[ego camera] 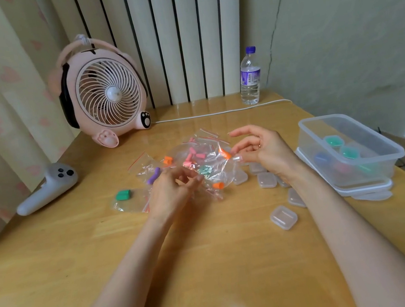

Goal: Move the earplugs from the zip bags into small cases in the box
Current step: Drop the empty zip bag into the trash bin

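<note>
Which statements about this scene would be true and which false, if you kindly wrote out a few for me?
1. The box holds cases with coloured earplugs in them. True.
2. The fan stands at the table's right side. False: it is at the far left; the bottle is at the right.
3. The left hand and right hand both pinch the zip bags. True.
4. Every case is in the box. False: several lie on the table beside it.
5. The bottle has no cap. False: its purple cap is on.
</note>
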`<state>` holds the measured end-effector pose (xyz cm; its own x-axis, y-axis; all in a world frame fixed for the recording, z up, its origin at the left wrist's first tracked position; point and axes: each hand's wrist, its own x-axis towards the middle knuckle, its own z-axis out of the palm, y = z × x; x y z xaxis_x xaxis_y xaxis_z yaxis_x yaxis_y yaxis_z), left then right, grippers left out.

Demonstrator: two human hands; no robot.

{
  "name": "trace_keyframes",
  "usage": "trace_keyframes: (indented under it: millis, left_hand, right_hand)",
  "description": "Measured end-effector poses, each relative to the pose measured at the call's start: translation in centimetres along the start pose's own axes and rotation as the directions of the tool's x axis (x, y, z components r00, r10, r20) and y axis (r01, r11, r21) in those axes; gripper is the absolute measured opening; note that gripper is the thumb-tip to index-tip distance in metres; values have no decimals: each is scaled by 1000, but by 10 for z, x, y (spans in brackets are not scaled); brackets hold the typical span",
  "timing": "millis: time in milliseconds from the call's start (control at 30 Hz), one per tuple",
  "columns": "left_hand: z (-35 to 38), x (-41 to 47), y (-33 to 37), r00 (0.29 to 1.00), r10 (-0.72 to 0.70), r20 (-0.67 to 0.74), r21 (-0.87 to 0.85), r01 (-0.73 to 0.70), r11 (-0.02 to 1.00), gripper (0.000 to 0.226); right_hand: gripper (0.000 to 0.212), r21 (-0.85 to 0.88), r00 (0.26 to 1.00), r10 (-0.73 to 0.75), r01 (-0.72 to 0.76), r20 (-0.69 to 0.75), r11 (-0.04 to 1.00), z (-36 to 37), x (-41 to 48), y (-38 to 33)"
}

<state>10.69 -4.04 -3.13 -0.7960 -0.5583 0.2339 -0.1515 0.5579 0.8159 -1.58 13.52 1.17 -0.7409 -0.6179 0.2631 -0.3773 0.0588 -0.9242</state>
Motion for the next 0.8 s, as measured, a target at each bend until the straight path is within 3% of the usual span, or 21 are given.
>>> trace_keyframes:
  millis: [200, 467, 667, 800]
  left_hand:
    - [1, -4, 5, 996, 35, 77, 202, -50, 978, 15]
    - [2, -5, 3, 989, 95, 116, 243, -120, 963, 13]
    - [3, -6, 12, 988, 137, 78, -95, -129, 987, 9]
    - [0, -9, 17, 994, 78, 71, -244, -59, 968, 12]
  right_hand:
    - [47, 65, 993, -110, 112, -40, 992, 6, -2, -6]
    - [40, 57, 989, -140, 143, -47, 988, 13, -3, -6]
    - [40, 12, 988, -155, 155, -15, 988, 22, -3, -1]
    - [37, 10, 988, -154, 154, -13, 988, 21, -2, -1]
